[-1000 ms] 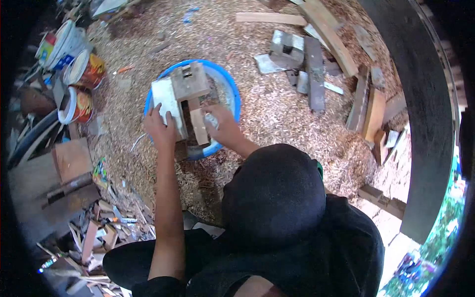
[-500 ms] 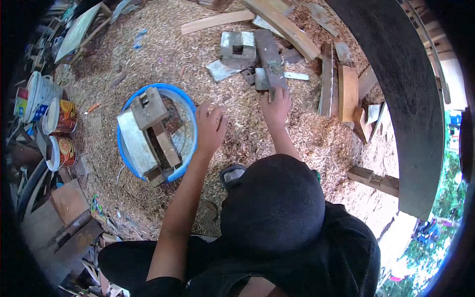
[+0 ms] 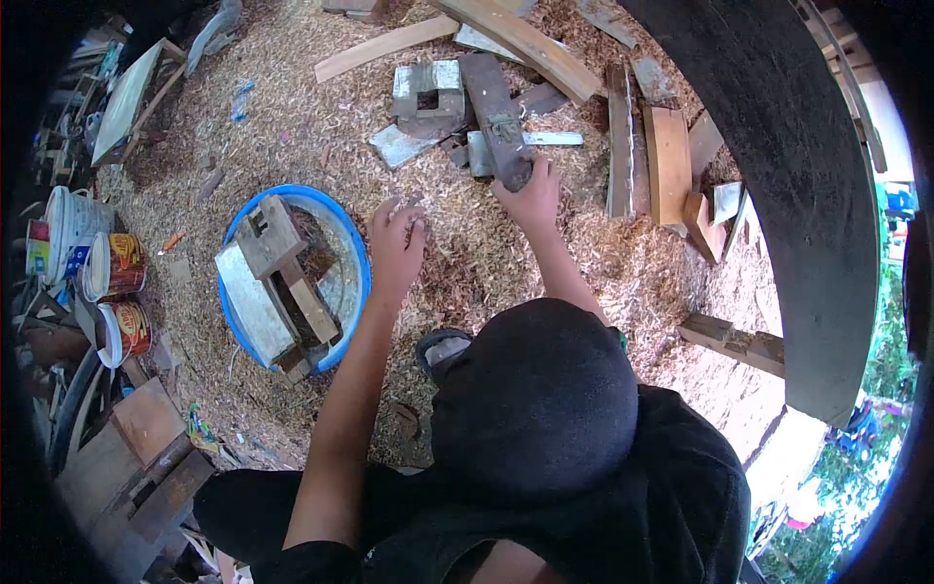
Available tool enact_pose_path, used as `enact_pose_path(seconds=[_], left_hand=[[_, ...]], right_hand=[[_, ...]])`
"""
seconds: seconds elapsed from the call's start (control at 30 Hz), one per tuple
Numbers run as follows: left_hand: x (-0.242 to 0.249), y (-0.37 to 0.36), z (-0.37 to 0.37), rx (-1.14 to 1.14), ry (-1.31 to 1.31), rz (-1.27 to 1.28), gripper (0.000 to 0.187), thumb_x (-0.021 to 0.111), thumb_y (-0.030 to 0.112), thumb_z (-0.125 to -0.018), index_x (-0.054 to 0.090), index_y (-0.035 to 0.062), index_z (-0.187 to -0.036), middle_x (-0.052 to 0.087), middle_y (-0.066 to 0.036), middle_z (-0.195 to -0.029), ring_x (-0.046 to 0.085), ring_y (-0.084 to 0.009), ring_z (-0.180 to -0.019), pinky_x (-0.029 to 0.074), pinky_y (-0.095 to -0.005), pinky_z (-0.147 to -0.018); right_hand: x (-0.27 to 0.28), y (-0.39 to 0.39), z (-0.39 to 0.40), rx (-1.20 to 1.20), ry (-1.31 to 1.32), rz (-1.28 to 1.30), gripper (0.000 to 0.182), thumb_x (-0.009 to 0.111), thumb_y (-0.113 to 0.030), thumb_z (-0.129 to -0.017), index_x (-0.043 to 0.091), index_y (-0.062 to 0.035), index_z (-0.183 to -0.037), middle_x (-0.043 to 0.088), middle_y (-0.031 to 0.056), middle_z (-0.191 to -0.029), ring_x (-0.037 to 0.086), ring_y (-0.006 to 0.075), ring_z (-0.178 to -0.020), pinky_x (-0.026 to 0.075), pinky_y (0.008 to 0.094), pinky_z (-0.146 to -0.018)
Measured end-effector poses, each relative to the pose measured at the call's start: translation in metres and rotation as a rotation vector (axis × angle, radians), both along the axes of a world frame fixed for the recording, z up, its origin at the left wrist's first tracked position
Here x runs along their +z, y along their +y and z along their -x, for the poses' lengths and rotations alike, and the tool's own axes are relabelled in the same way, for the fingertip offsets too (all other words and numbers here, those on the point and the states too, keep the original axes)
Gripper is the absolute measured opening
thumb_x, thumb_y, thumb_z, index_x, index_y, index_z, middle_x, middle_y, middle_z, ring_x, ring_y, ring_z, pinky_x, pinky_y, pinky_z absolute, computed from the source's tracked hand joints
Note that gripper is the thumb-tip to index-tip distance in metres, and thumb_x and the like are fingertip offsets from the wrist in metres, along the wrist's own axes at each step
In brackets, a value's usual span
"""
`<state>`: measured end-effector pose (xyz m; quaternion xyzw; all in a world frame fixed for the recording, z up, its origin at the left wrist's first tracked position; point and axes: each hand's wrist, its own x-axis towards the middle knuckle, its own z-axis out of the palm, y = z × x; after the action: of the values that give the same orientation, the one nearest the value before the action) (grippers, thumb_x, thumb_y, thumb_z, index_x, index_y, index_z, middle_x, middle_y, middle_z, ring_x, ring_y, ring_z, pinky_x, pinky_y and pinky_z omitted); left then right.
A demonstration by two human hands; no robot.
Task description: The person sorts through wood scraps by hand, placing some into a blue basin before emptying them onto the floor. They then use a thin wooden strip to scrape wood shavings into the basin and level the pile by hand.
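My right hand [image 3: 532,195] grips the near end of a dark wooden board [image 3: 493,109], thumb on one side and fingers on the other. The board lies slanted over smaller wood pieces. My left hand [image 3: 397,248] hovers low over the wood shavings with loosely bent fingers apart, and I see nothing held in it. To its left stands a blue-rimmed basin [image 3: 362,255]. Across the basin rest a notched wood block [image 3: 269,237], a pale flat board [image 3: 251,302] and a narrow wood strip [image 3: 312,310]. A block with a square hole [image 3: 428,95] lies left of the dark board.
Long planks [image 3: 520,44] lie at the back, and several wood offcuts [image 3: 666,165] are at the right. Paint buckets [image 3: 119,263] stand at the left. A large dark curved panel [image 3: 778,175] rises on the right. A black cap [image 3: 535,394] fills the lower middle.
My right hand has closed around the near end of the dark board. My left hand's fingers have bent more. The whole view has shifted slightly.
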<state>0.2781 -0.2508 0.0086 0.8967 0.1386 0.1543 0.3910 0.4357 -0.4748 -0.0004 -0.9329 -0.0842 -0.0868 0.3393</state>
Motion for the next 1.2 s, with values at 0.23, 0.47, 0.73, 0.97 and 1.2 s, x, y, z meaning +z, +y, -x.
enact_pose_path(seconds=[0.23, 0.47, 0.73, 0.97, 1.2], left_hand=[[0.013, 0.015, -0.004, 0.044, 0.008, 0.016, 0.025, 0.067, 0.018, -0.101, 0.079, 0.0144, -0.122, 0.065, -0.021, -0.138, 0.06, -0.0381, -0.129, 0.042, -0.0517, -0.114], [0.018, 0.048, 0.005, 0.135, -0.058, 0.779, 0.045, 0.059, 0.022, -0.111, 0.059, -0.003, -0.149, 0.064, -0.014, -0.147, 0.057, -0.0218, -0.137, 0.042, -0.0347, -0.117], [0.055, 0.103, 0.078, 0.448, -0.199, 0.988, 0.056, 0.067, 0.011, -0.107, 0.048, -0.0002, -0.158, 0.067, -0.01, -0.136, 0.063, -0.016, -0.121, 0.053, -0.0331, -0.103], [0.036, 0.141, 0.154, 0.727, -0.241, 0.771, 0.053, 0.075, 0.005, -0.099, 0.054, -0.0017, -0.148, 0.066, -0.01, -0.12, 0.066, -0.0158, -0.105, 0.057, -0.0303, -0.089], [0.048, 0.185, 0.218, 0.874, -0.131, 0.751, 0.046, 0.072, 0.009, -0.102, 0.06, -0.0026, -0.145, 0.071, -0.012, -0.124, 0.069, -0.0175, -0.109, 0.057, -0.032, -0.093]], right_hand=[[0.018, 0.027, 0.027, 0.086, -0.03, -0.191, 0.073, 0.088, -0.024, -0.072, 0.05, 0.0007, -0.129, 0.053, 0.0247, -0.123, 0.057, 0.0431, -0.116, 0.05, 0.052, -0.101], [0.039, 0.082, 0.077, 0.385, 0.083, -0.288, 0.072, 0.09, -0.022, -0.072, 0.055, -0.0003, -0.131, 0.056, 0.0196, -0.125, 0.059, 0.0362, -0.115, 0.05, 0.0464, -0.102], [0.044, 0.176, 0.141, 0.73, 0.219, -0.406, 0.073, 0.091, -0.023, -0.071, 0.057, -0.0002, -0.131, 0.053, 0.0204, -0.123, 0.058, 0.0394, -0.118, 0.05, 0.0472, -0.103], [0.044, 0.225, 0.198, 0.981, 0.25, -0.491, 0.076, 0.094, -0.023, -0.072, 0.058, -0.0027, -0.136, 0.052, 0.0182, -0.124, 0.057, 0.0354, -0.119, 0.049, 0.044, -0.104], [0.041, 0.252, 0.234, 1.257, 0.289, -0.483, 0.096, 0.092, -0.038, -0.078, 0.047, -0.0001, -0.153, 0.045, 0.0254, -0.134, 0.052, 0.044, -0.126, 0.046, 0.0488, -0.109]])
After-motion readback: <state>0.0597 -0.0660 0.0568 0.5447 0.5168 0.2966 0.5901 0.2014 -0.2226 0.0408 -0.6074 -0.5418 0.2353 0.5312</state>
